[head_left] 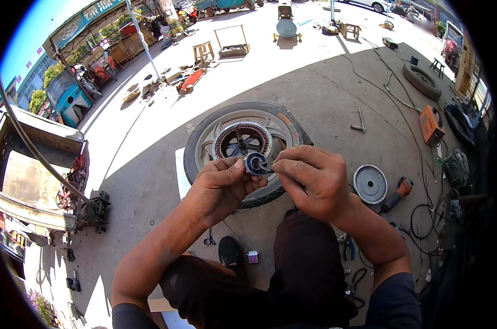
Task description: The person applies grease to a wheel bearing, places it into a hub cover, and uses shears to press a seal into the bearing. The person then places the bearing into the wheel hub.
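The left hand (218, 178) pinches a small round bearing (254, 163) between thumb and fingers, likely to steady it for the right hand (317, 178), whose fingertips close on a thin piece (266, 168) at its right side, too small to identify. The bearing is above a wheel (206, 131) lying flat on grey concrete (330, 112). A metal cover (370, 185) and a grinder (397, 196) lie right, seemingly within reach; the far yard (254, 68) is sunlit.

The small piece (265, 167) pinched in my right hand (314, 178) is too tiny for me to identify, and my left hand (224, 180) covers part of the dark ring's (254, 163) edge. My hands hide some of the wheel (281, 131); the lower edge crops my sleeves (393, 304).
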{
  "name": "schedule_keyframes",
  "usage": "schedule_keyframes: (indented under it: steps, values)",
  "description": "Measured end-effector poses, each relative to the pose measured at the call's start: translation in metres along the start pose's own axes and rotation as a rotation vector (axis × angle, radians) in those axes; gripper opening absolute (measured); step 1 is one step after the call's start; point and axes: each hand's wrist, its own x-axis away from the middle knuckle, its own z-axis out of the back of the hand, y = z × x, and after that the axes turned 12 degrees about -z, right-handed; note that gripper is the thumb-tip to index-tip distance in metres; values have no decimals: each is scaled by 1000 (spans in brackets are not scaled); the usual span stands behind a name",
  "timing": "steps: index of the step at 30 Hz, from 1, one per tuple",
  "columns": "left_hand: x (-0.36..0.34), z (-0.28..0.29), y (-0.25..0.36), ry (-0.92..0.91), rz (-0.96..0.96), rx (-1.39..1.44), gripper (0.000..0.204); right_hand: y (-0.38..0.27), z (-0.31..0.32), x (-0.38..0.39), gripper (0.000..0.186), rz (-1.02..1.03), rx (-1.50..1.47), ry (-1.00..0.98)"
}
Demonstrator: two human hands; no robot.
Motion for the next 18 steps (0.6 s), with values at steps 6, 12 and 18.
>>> schedule_keyframes:
  steps: [6,12,18]
  values:
    - [1,-3,1,31,-5,-15,22,-6,0,2,25,50,62,-17]
    - [-1,-2,-2,53,-26,-42,22,-10,-4,4,23,14,-7,-8]
    - [0,1,-2,24,-42,-52,24,-20,-10,5,16,-159,-170,1]
